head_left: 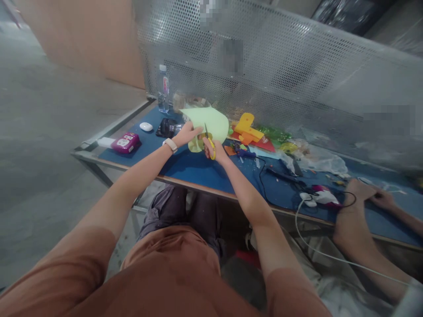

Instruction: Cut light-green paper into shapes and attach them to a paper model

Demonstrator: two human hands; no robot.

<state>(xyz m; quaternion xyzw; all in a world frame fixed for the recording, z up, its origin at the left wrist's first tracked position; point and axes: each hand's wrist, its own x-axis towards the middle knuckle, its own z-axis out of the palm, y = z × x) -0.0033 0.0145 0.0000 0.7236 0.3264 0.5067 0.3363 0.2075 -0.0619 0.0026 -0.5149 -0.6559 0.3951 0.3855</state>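
A pale green sheet [214, 119], curved and lifted off the table, is gripped along its left side by my left hand [187, 133]. My right hand [213, 149] is closed round the yellow handles of a pair of scissors [212, 151]. The dark blades point up and away from me, lying against the sheet. A rounded yellowish-green piece [195, 145] shows below the sheet, between my hands; whether it is joined to the sheet I cannot tell.
On the blue table [185, 165] are a water bottle [163, 90], a purple packet [125, 143], a white mouse-like object [146, 127], an orange-yellow plastic piece [247, 128], a blue glue gun [243, 151] with its cord, and crumpled plastic [325, 160]. A co-worker's hands [360, 189] are at the right. A perforated metal panel [264, 75] stands behind.
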